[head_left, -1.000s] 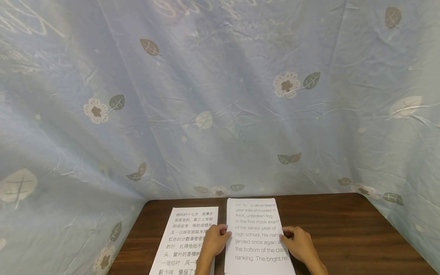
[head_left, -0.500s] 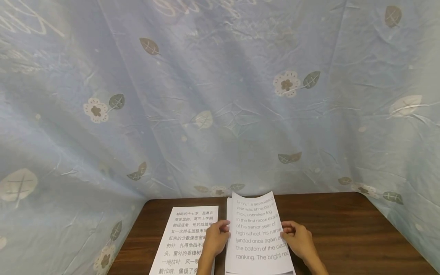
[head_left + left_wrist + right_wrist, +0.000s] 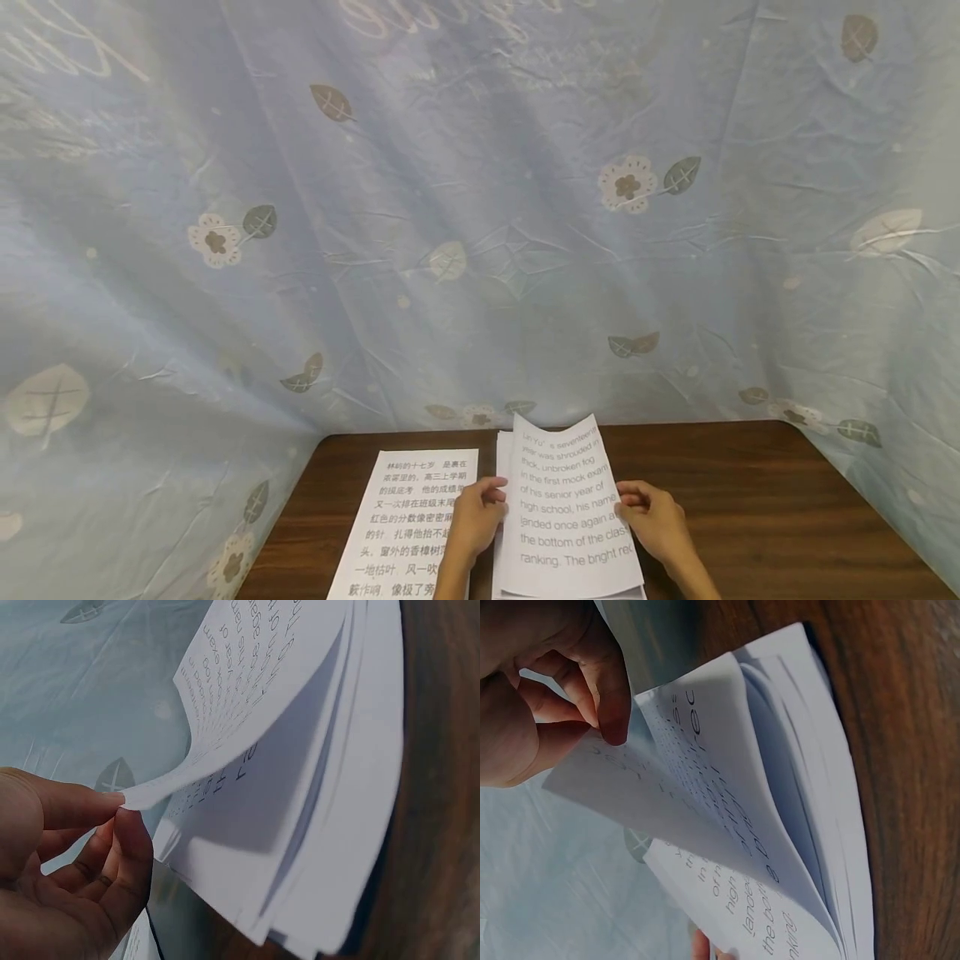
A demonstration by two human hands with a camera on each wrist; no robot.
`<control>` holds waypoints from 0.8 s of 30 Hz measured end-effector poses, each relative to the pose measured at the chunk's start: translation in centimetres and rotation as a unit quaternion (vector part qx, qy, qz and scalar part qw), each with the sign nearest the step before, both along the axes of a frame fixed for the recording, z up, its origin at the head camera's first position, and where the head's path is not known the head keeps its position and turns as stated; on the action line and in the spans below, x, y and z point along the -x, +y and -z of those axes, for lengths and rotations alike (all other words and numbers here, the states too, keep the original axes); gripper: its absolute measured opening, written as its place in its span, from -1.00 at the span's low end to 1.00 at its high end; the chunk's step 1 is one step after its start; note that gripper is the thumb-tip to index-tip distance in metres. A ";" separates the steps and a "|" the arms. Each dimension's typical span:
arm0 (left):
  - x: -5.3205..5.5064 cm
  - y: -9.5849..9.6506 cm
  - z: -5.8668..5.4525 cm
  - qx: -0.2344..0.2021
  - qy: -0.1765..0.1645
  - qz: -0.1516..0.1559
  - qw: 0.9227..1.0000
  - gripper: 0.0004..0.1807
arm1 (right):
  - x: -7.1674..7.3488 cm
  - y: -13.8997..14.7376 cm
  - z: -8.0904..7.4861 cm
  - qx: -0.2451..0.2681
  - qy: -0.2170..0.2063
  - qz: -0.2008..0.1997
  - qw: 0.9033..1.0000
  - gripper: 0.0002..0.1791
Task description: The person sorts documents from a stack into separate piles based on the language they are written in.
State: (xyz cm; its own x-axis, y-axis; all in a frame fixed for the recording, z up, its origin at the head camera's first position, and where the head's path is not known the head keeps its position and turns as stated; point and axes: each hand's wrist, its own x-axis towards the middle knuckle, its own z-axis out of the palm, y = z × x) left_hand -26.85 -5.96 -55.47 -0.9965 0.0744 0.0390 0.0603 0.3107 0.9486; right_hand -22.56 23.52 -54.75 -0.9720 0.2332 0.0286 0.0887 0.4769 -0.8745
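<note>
My left hand [image 3: 477, 517] pinches the left edge of a sheet of paper [image 3: 566, 508] printed with large English text. On its right edge, my right hand [image 3: 654, 521] pinches the same sheet between thumb and fingers. The sheet is lifted and bowed, its far corners curling upward. Beneath it lies a stack of paper [image 3: 504, 467], mostly covered in the head view. In the left wrist view the stack [image 3: 352, 855] shows more printed text on a page under the raised sheet. The right wrist view shows the sheet's edge [image 3: 622, 795] folded up at the fingertips.
Left of the stack, a sheet with Chinese text [image 3: 412, 521] lies on the dark wooden table [image 3: 750, 500], partly behind my left forearm. A pale blue curtain [image 3: 517, 333] with leaves and flowers hangs behind the table and along both sides.
The top sheet lay flat on the stack one second ago. It has risen off the stack, with its far corners curling up, and shifted slightly right. Both hands stay at its edges.
</note>
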 end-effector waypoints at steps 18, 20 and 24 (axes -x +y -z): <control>-0.3 0.1 -0.5 -0.020 0.011 -0.008 1.000 -0.55 | -0.1 0.6 -0.4 -0.006 -0.003 0.010 1.000 -0.68; -0.2 0.0 -0.5 -0.020 0.013 -0.008 1.000 -0.55 | -0.1 0.6 -0.4 -0.005 -0.003 0.010 1.000 -0.68; -0.3 0.0 -0.6 -0.019 0.012 -0.009 1.000 -0.55 | 0.0 0.6 -0.4 -0.003 -0.002 0.010 1.000 -0.68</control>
